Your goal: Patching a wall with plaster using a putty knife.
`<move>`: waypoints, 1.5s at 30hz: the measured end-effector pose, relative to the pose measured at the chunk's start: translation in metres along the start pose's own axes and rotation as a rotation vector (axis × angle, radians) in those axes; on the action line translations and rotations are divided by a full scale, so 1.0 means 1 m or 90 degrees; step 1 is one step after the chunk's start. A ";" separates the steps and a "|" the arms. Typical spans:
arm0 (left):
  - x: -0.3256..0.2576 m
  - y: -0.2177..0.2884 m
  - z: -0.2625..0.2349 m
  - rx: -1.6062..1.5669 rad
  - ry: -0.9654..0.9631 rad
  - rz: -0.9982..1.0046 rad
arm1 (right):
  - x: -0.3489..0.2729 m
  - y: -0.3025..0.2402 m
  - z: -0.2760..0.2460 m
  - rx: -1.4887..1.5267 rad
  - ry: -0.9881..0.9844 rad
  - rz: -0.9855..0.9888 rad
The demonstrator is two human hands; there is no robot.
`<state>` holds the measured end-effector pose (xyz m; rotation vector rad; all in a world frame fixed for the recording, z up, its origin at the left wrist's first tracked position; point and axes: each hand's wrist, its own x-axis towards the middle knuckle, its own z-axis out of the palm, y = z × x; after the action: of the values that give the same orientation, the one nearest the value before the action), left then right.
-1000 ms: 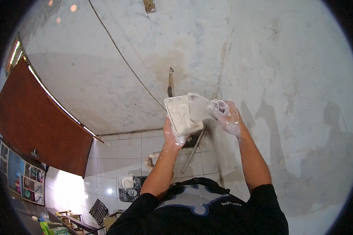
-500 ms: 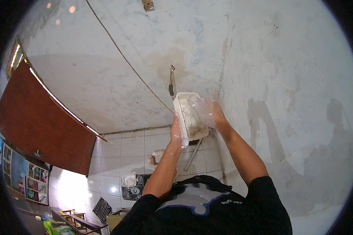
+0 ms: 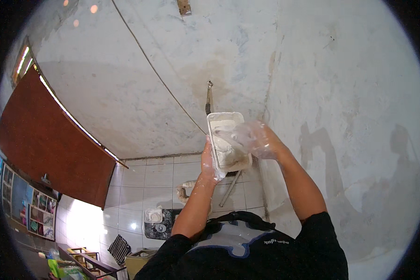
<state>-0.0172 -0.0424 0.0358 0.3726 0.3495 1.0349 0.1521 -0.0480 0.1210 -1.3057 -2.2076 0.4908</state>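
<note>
A rectangular white tub [image 3: 247,163] is held up in front of me, coated inside with thick white paste [image 3: 225,151]. My left hand [image 3: 208,161] grips its left side, with white smears on the fingers and wrist. Over the tub's right rim is my right hand [image 3: 259,140], covered by a clear, loose plastic glove [image 3: 247,136] with white paste on it. Its fingertips point into the tub, just above the paste. Plastic and motion blur hide how those fingers are bent and whether they hold anything.
Bare plastered walls meet in a corner ahead, where a pipe [image 3: 208,100] sticks out and a cable [image 3: 156,72] runs slantwise. Below lie floor tiles [image 3: 158,174], a black stand [image 3: 154,232] with a white container, and a metal leg [image 3: 229,189]. A brown door [image 3: 56,144] is at left.
My right hand has shifted right and slightly down, drawing back a little from the tub's middle. More of the white paste inside shows. My left hand keeps its hold on the tub.
</note>
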 end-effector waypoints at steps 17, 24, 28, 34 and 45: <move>0.005 0.013 0.002 0.018 0.001 0.078 | -0.013 -0.024 -0.004 0.042 0.149 0.351; 0.004 0.017 0.017 0.041 0.037 0.070 | -0.011 -0.001 -0.001 -0.016 0.245 0.171; 0.009 0.015 -0.003 0.003 -0.003 0.112 | -0.030 0.012 0.009 -0.109 0.135 0.122; 0.017 0.012 -0.016 -0.002 0.034 0.115 | -0.064 0.053 0.062 -0.095 0.186 0.175; 0.029 -0.003 -0.036 0.009 0.063 0.152 | -0.053 0.000 0.134 -0.439 0.420 0.084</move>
<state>-0.0180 -0.0130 -0.0007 0.3821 0.4083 1.2888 0.0921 -0.1005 0.0013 -1.6401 -1.7590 -0.6480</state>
